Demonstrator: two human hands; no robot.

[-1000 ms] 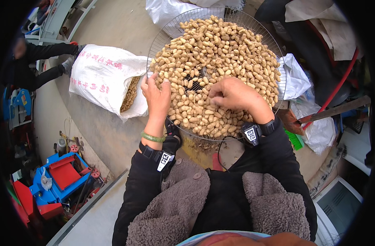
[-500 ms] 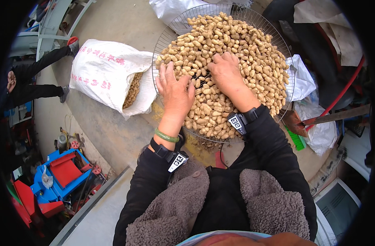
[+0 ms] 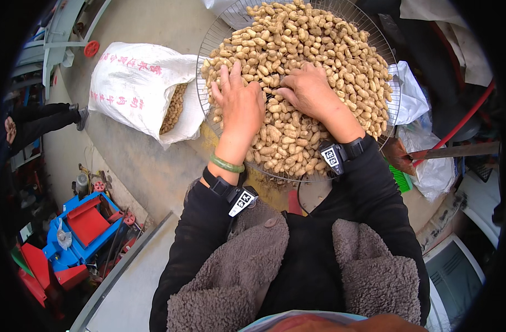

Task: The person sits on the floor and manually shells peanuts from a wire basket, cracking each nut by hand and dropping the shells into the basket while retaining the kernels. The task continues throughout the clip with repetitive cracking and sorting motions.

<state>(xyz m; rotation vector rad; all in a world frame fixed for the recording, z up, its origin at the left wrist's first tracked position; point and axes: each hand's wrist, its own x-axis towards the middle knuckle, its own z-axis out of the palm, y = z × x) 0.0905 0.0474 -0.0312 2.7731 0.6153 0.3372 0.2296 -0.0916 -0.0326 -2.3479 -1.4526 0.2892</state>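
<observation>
Head view: peanuts (image 3: 347,72) lie heaped in a round wire basket (image 3: 387,47). The left hand (image 3: 243,108) lies over the heap's left side, fingers spread wide; the right hand (image 3: 309,91) is curled near the middle, whether holding anything is hidden. A white sack (image 3: 130,91) lies left of the basket.

I'd call this a working yard or rough workshop: bare concrete floor (image 3: 148,166) underfoot, a blue-and-red machine (image 3: 88,222) standing off to the left, pale metal framing (image 3: 53,34) farther up that side, and a white sack (image 3: 131,88) of peanuts (image 3: 174,110) slumped on the ground.
</observation>
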